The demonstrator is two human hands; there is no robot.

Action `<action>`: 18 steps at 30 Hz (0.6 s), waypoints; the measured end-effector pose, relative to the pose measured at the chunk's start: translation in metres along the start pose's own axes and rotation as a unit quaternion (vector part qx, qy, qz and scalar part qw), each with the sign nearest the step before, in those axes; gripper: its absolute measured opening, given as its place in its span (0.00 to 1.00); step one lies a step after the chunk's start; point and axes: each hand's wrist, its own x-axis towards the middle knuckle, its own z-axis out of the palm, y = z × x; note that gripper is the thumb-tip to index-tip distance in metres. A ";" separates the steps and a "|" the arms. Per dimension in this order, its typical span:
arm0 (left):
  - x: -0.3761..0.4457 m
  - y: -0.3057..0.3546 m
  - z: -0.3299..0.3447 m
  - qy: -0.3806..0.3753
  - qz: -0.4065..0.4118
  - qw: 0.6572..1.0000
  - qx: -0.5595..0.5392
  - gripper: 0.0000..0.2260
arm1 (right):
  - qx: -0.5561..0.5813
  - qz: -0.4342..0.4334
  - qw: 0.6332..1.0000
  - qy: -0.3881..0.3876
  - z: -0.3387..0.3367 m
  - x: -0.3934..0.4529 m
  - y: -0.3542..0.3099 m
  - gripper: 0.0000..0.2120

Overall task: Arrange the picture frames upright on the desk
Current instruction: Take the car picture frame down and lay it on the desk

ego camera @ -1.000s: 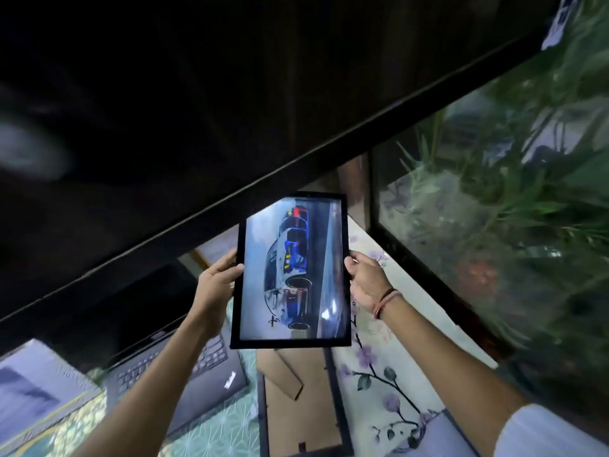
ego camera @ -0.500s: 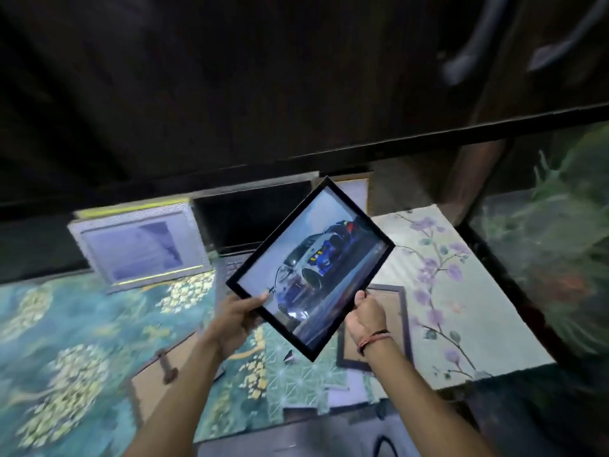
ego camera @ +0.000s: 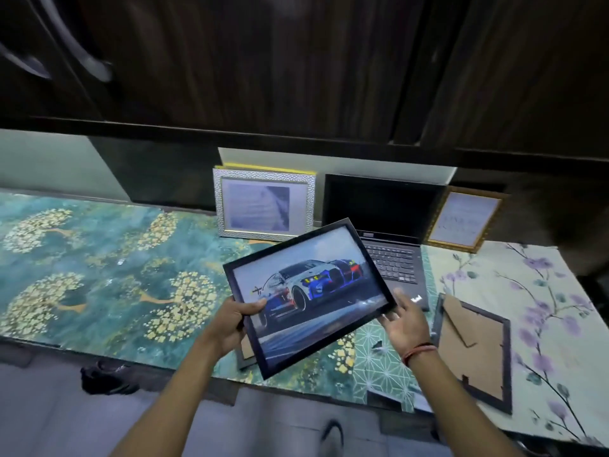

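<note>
A black frame with a racing-car picture [ego camera: 309, 291] is held tilted above the desk [ego camera: 99, 275]. My left hand [ego camera: 235, 321] grips its left edge, thumb over the glass. My right hand [ego camera: 407, 319] is at the frame's lower right corner, fingers spread, palm up; whether it touches the frame is unclear. A silver frame [ego camera: 263, 204] stands upright at the back. A gold frame [ego camera: 463, 221] leans upright to the right of the laptop. A dark frame [ego camera: 474, 351] lies face down at the right. Another frame's corner [ego camera: 245, 352] peeks out under the held frame.
An open black laptop [ego camera: 385, 222] sits at the back centre between the two standing frames. Dark cabinets [ego camera: 296, 61] overhang the desk. The desk carries a teal tree-patterned cover and a floral cover [ego camera: 543, 291] at the right. A dark shoe [ego camera: 108, 379] lies on the floor.
The view has swung down and left to the desk. The car frame has rotated from portrait towards landscape and come lower. My right hand has loosened from the frame's edge.
</note>
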 end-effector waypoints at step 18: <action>0.162 0.048 -0.112 0.204 -0.053 0.959 0.190 0.13 | -0.547 -0.014 0.833 -0.076 0.108 0.144 0.101 0.08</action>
